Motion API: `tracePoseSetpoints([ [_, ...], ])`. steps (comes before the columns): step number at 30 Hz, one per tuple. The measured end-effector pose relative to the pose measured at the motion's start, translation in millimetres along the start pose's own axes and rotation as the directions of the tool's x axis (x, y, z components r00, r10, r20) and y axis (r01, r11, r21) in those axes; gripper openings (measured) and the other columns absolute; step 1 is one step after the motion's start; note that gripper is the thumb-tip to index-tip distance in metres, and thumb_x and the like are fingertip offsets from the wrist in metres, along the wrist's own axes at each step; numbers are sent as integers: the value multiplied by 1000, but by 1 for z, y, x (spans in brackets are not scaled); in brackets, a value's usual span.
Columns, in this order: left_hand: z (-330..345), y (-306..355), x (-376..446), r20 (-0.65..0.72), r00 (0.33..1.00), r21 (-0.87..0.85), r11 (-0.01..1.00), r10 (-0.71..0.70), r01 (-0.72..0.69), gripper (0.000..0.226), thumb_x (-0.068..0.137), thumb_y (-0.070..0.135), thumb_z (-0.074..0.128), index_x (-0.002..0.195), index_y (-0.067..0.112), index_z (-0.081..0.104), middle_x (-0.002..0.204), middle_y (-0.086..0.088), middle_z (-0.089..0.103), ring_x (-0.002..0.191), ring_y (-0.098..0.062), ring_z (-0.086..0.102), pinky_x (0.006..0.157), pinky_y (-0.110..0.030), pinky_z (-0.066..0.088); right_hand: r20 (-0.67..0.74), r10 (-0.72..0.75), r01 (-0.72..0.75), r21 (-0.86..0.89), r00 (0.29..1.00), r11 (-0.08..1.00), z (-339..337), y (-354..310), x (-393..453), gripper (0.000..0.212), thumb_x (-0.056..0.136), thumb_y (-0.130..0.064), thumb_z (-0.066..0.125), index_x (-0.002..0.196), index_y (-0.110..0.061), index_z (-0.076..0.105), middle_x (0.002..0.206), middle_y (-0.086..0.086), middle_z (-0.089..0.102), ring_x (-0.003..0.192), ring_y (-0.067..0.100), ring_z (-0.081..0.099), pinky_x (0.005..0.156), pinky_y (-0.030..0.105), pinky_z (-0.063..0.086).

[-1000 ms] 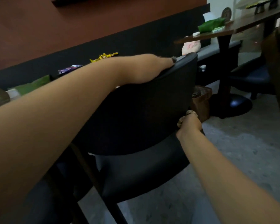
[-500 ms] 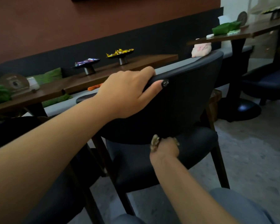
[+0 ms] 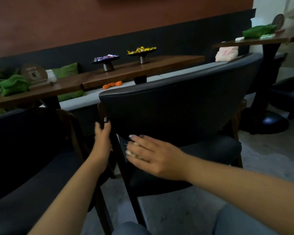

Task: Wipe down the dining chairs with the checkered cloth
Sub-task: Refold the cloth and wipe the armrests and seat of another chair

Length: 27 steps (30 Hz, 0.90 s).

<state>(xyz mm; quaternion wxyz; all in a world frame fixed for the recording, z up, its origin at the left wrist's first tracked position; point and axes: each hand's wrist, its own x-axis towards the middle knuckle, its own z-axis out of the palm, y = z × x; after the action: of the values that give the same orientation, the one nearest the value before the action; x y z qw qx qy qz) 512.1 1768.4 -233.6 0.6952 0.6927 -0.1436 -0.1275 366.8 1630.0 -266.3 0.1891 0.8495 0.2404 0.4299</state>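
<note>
Wiping looks under way on the near dining chair (image 3: 176, 106). The right hand (image 3: 149, 156), at about 6 o'clock in view, presses the checkered cloth (image 3: 131, 150) against the lower left edge of the backrest; only a scrap of cloth shows under its nearly straight fingers. The left hand (image 3: 103, 136), at 8 o'clock, grips the chair's left rear post with curled fingers. Next, I judge, the cloth must sweep across the remaining backrest while the left hand steadies the frame.
</note>
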Motion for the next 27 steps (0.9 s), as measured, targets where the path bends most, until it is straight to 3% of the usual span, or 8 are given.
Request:
tracePoseSetpoints([
  [2,2,-13,4,144,968,-292,926,-205,239,65,92,64,42,140,20,43,129,-5,64,118,-26,61,101,-48,44,77,-208,219,-198,975,956,16,15,12,31,100,-11,42,122,-3,62,129,19,58,129,37,46,108,48,37],
  [6,12,-16,4,65,980,-410,891,-185,196,72,86,65,53,140,17,45,124,-5,60,113,-27,60,98,-47,47,385,-268,439,-476,883,762,34,27,10,42,99,-18,38,134,1,51,141,19,48,135,35,38,115,48,23],
  [9,25,-13,-4,241,960,-503,827,-145,251,71,87,69,49,133,16,55,122,-9,68,109,-27,68,80,-39,56,384,-297,456,-442,874,772,31,28,2,43,97,-16,35,133,2,50,140,17,49,135,32,39,115,44,25],
  [17,75,-46,-33,358,930,-676,664,-85,321,87,81,78,47,143,16,46,133,-14,61,119,-31,61,101,-42,46,363,-410,525,-321,837,788,-31,81,-74,43,101,-3,20,139,1,40,147,12,42,140,28,31,116,41,24],
  [20,98,-55,-41,329,941,-760,570,-75,311,90,77,79,54,142,18,46,133,-15,61,119,-34,61,108,-47,41,273,-307,378,-266,912,886,-66,112,-109,41,101,-5,29,142,-5,33,150,10,37,140,28,29,115,42,24],
  [22,111,-56,-44,305,951,-812,507,-53,289,88,74,80,56,141,23,46,132,-14,62,118,-36,61,107,-49,42,27,8,-1,-273,1000,962,-83,123,-133,45,98,-5,41,142,-5,33,147,15,36,137,35,33,113,48,29],
  [24,121,-55,-45,267,963,-848,465,-39,254,86,73,81,56,139,27,48,129,-13,64,114,-36,64,101,-50,47,-319,418,-471,-111,851,875,-93,131,-153,49,97,-3,42,143,-1,26,145,21,30,137,39,31,113,54,28],
  [27,139,-55,-50,225,973,-876,427,-54,226,84,70,84,55,132,29,52,122,-12,68,110,-36,66,93,-50,52,-505,853,-729,532,136,431,-103,154,-157,51,101,-16,40,149,-13,25,153,9,28,142,18,29,116,45,27],
])
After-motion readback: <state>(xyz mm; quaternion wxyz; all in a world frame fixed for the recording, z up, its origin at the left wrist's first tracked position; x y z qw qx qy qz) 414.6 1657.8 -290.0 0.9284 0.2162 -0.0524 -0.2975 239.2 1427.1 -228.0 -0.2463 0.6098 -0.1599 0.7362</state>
